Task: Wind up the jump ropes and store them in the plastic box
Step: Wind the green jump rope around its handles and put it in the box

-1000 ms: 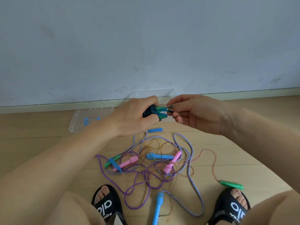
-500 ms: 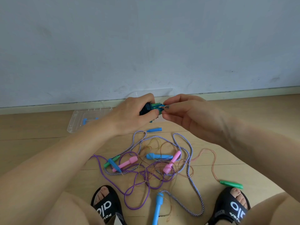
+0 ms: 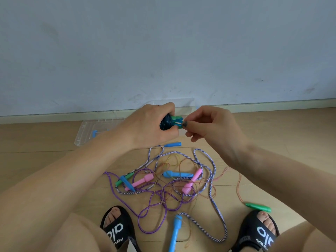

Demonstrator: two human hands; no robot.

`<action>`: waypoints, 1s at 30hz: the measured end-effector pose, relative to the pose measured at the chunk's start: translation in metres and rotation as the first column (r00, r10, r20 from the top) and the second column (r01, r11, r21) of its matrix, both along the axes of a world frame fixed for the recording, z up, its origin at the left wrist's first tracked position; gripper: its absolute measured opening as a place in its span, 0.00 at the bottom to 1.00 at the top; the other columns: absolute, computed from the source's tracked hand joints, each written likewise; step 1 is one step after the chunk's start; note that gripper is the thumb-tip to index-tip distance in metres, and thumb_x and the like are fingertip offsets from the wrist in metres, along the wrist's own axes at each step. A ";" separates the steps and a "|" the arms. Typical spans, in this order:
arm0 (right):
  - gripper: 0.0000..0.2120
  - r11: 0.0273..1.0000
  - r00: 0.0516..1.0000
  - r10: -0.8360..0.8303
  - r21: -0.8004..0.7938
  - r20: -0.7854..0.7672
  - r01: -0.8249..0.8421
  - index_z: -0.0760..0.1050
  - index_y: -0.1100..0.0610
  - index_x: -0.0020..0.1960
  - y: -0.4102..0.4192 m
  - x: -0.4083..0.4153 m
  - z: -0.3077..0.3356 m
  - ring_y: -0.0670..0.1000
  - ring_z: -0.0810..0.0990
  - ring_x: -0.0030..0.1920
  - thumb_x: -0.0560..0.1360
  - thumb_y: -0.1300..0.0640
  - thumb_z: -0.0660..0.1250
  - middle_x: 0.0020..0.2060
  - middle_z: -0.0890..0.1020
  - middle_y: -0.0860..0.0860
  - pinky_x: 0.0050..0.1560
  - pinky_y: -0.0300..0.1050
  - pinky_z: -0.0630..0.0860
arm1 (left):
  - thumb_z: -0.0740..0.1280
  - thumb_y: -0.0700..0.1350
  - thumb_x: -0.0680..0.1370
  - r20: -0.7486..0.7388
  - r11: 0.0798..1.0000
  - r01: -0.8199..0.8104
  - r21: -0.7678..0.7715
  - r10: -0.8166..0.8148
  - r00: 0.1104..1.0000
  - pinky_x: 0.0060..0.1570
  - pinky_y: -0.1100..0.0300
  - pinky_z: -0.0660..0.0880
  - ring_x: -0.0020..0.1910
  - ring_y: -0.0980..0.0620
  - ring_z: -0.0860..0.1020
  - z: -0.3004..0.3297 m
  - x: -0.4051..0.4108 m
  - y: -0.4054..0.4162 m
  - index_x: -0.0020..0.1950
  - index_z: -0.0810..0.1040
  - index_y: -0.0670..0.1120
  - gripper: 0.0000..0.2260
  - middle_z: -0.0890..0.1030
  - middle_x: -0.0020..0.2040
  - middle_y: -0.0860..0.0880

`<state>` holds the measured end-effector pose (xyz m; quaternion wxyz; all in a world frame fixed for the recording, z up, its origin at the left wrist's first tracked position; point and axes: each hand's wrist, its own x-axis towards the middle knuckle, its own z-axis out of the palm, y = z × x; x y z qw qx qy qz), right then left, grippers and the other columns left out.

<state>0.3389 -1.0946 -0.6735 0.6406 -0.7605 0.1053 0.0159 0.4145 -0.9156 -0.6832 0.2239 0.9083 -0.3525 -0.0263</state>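
My left hand (image 3: 145,126) grips a wound jump rope bundle (image 3: 168,122), dark blue cord coiled tight around green handles whose ends stick out toward my right. My right hand (image 3: 209,124) meets it there, thumb and forefinger pinching at the green handle tips; whether they hold a cord end or the handle itself I cannot tell. Both hands are raised above the floor (image 3: 272,142), out toward the wall (image 3: 163,51) and its skirting. The clear plastic box (image 3: 85,133) lies on the floor by the skirting, on my left and partly hidden behind my left hand; something small and blue shows through it. A second clear plastic piece stands against the wall behind my hands, mostly hidden. On the floor between my hands and my feet lies a tangle of loose ropes: a blue-and-white striped rope (image 3: 212,179) looping widest, a purple rope (image 3: 145,211) nearer my left foot, and thin amber cords crossing both. Two pink handles (image 3: 140,181) lie in the tangle, with a light blue handle (image 3: 174,174) between them and a green and a blue handle crossed at its left side. One blue handle (image 3: 173,144) lies apart, just beneath my hands. Another blue handle (image 3: 175,231) rests between my feet, and a green handle (image 3: 258,207) lies just beside my right sandal (image 3: 258,233). My left sandal (image 3: 116,230) sits near the purple loop.
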 end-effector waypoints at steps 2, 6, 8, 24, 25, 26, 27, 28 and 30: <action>0.05 0.998 0.999 -0.035 0.060 0.004 0.035 0.78 0.64 0.48 0.003 -0.001 -0.002 0.49 0.81 0.31 0.73 0.67 0.71 0.35 0.84 0.57 0.35 0.40 0.79 | 0.67 0.52 0.73 0.018 1.000 0.003 0.018 -0.004 1.000 0.29 0.59 0.63 0.31 0.53 0.70 0.000 0.000 0.000 0.44 0.69 0.50 0.09 0.72 0.31 0.52; 0.07 0.980 0.997 -0.081 0.183 -0.013 0.082 0.75 0.64 0.49 0.004 0.000 -0.005 0.52 0.82 0.34 0.73 0.70 0.70 0.37 0.83 0.59 0.37 0.41 0.80 | 0.66 0.53 0.73 0.040 0.999 0.006 0.037 -0.008 0.999 0.29 0.57 0.64 0.32 0.52 0.71 0.001 0.000 -0.001 0.44 0.69 0.50 0.10 0.73 0.31 0.51; 0.07 0.971 0.996 -0.082 0.222 -0.037 0.088 0.75 0.63 0.47 0.004 0.002 -0.006 0.53 0.82 0.36 0.73 0.71 0.70 0.37 0.82 0.59 0.41 0.43 0.81 | 0.66 0.53 0.73 0.041 0.999 0.014 0.045 -0.015 0.999 0.29 0.56 0.64 0.31 0.51 0.71 0.001 0.000 -0.001 0.44 0.69 0.49 0.10 0.73 0.31 0.51; 0.06 0.977 0.972 0.087 0.210 -0.218 -0.040 0.78 0.62 0.46 -0.011 0.012 -0.001 0.51 0.80 0.36 0.72 0.69 0.72 0.35 0.81 0.56 0.41 0.39 0.80 | 0.66 0.54 0.73 0.041 0.991 0.074 0.113 -0.079 0.996 0.28 0.60 0.64 0.29 0.53 0.71 0.006 0.000 0.003 0.44 0.70 0.51 0.09 0.74 0.31 0.51; 0.05 0.964 0.967 0.101 0.262 -0.233 -0.038 0.78 0.62 0.45 -0.011 0.011 -0.001 0.51 0.81 0.37 0.72 0.68 0.72 0.37 0.81 0.57 0.42 0.39 0.80 | 0.66 0.54 0.73 0.048 0.989 0.071 0.129 -0.077 0.996 0.28 0.60 0.64 0.30 0.53 0.71 0.005 0.000 0.003 0.44 0.70 0.51 0.09 0.74 0.31 0.52; 0.04 0.948 0.960 0.125 0.316 -0.252 -0.041 0.78 0.62 0.45 -0.011 0.011 -0.001 0.51 0.82 0.38 0.73 0.69 0.71 0.39 0.82 0.58 0.43 0.39 0.81 | 0.66 0.55 0.73 0.052 0.988 0.069 0.137 -0.077 0.996 0.28 0.59 0.65 0.30 0.54 0.72 0.005 0.001 0.004 0.44 0.70 0.51 0.10 0.74 0.31 0.52; 0.04 0.931 0.949 0.156 0.363 -0.272 -0.049 0.78 0.62 0.45 -0.011 0.010 -0.001 0.51 0.83 0.39 0.74 0.69 0.69 0.41 0.83 0.58 0.44 0.39 0.82 | 0.66 0.55 0.74 0.053 0.988 0.070 0.137 -0.078 0.996 0.29 0.59 0.66 0.31 0.54 0.72 0.005 0.001 0.004 0.44 0.70 0.51 0.10 0.74 0.31 0.52; 0.04 0.915 0.937 0.188 0.400 -0.294 -0.058 0.79 0.62 0.46 -0.011 0.010 0.000 0.51 0.84 0.40 0.75 0.70 0.68 0.42 0.84 0.58 0.45 0.39 0.82 | 0.67 0.55 0.74 0.052 0.989 0.073 0.131 -0.080 0.995 0.29 0.58 0.66 0.31 0.54 0.72 0.005 0.001 0.004 0.45 0.70 0.51 0.10 0.75 0.31 0.52; 0.06 0.889 0.908 0.245 0.453 -0.339 -0.071 0.79 0.62 0.46 -0.013 0.011 0.002 0.52 0.85 0.41 0.76 0.71 0.66 0.42 0.85 0.58 0.44 0.40 0.83 | 0.67 0.54 0.74 0.048 0.989 0.088 0.117 -0.094 0.994 0.30 0.58 0.67 0.32 0.53 0.73 0.005 0.001 0.004 0.45 0.70 0.51 0.10 0.75 0.32 0.51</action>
